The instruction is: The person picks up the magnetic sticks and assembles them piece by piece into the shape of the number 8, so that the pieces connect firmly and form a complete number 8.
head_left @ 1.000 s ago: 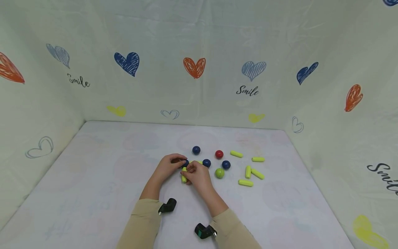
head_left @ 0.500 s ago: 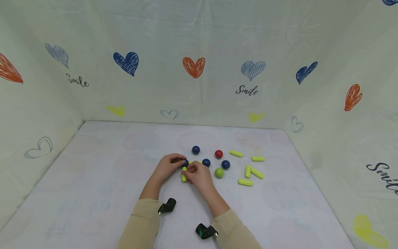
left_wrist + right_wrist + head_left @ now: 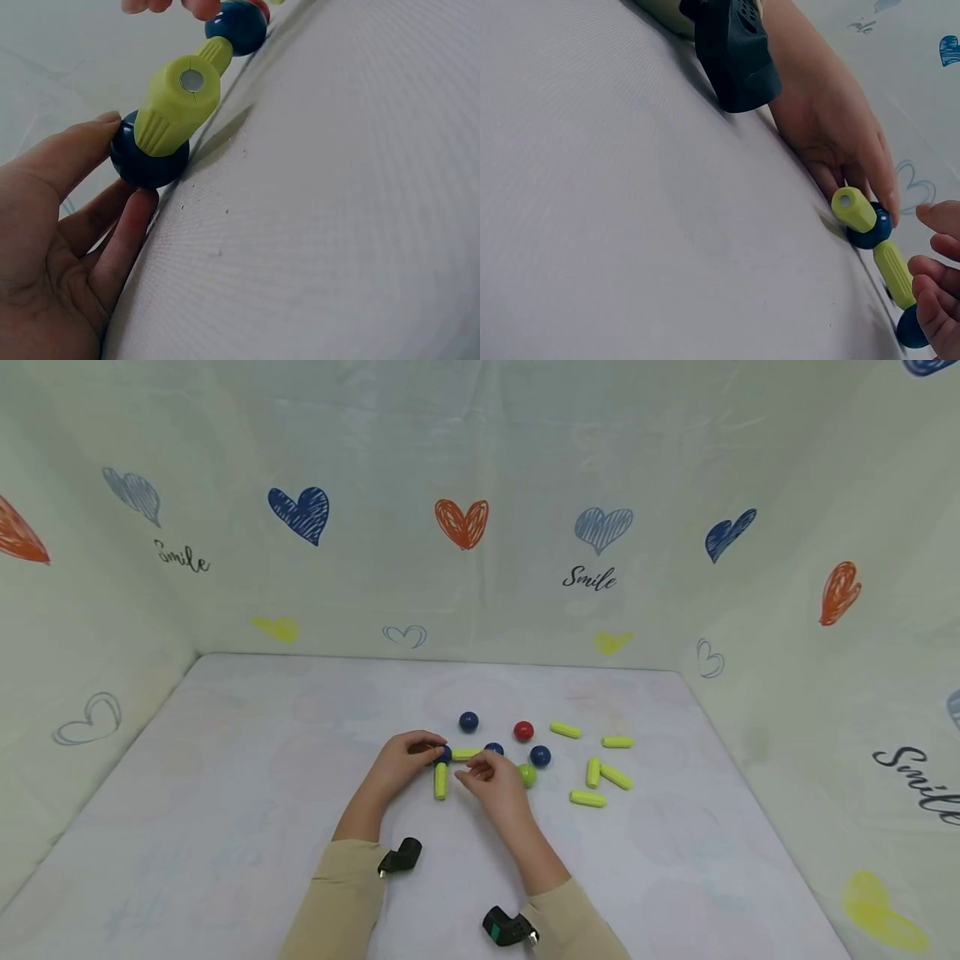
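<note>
My left hand [image 3: 401,768] pinches a dark blue ball [image 3: 135,166] between thumb and fingers, low over the white table. Attached to that ball, a yellow-green rod [image 3: 440,782] points toward me; its silver round end faces the left wrist camera. A second yellow-green rod [image 3: 466,754] runs right from the same ball to another blue ball [image 3: 493,748], partly covered by my right hand in the head view. Nothing is held in my right hand [image 3: 500,789], whose fingers are loosely bent just right of the near rod and in front of the second ball.
Behind the hands lie a blue ball [image 3: 468,722] and a red ball [image 3: 523,731]. To the right are another blue ball [image 3: 540,756], a green ball [image 3: 528,776] and several loose rods [image 3: 587,798]. Patterned cloth walls [image 3: 480,602] enclose the table [image 3: 225,827].
My right hand has let go of the near rod and moved a little to the right. The rod stays at the ball, which my left hand still holds.
</note>
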The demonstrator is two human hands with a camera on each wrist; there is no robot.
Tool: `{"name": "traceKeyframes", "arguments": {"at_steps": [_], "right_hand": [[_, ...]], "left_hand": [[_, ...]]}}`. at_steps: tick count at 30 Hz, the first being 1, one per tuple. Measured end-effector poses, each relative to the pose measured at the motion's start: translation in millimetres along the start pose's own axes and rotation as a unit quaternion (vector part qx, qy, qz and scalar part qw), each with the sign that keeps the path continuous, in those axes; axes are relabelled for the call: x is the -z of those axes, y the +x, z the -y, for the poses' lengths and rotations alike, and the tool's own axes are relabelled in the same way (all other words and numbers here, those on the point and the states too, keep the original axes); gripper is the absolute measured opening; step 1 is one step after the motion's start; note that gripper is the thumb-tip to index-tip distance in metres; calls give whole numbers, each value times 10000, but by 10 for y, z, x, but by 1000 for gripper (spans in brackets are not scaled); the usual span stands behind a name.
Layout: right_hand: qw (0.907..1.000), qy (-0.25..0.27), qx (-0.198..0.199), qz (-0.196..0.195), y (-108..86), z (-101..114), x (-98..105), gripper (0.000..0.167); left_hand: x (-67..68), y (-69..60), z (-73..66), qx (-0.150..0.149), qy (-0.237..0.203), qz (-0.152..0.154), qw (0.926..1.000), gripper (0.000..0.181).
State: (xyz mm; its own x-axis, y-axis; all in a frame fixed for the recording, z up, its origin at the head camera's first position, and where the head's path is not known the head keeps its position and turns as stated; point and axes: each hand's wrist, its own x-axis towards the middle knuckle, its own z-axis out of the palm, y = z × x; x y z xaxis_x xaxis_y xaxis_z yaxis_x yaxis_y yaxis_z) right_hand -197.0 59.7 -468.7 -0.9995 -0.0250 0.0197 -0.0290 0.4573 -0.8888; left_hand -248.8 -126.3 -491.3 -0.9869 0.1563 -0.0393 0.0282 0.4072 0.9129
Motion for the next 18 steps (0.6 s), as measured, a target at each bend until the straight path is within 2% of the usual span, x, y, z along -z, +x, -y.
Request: {"name": "traceKeyframes", "arguments": {"at_steps": [6,11,18], "right_hand": [[9997,-23,-64,-226,-49,-30,107,19],[9987,-162,57,-478,-95,-46,188,18],[9956,-284,114,-884,-107,-84,299,18]], "left_hand": [[-7,10,4,56,117,-31,9999,20],[-15,5,-5,148,172,-64,9997,20],[-19,3,-8,135,215,-70,9997,20]]}}
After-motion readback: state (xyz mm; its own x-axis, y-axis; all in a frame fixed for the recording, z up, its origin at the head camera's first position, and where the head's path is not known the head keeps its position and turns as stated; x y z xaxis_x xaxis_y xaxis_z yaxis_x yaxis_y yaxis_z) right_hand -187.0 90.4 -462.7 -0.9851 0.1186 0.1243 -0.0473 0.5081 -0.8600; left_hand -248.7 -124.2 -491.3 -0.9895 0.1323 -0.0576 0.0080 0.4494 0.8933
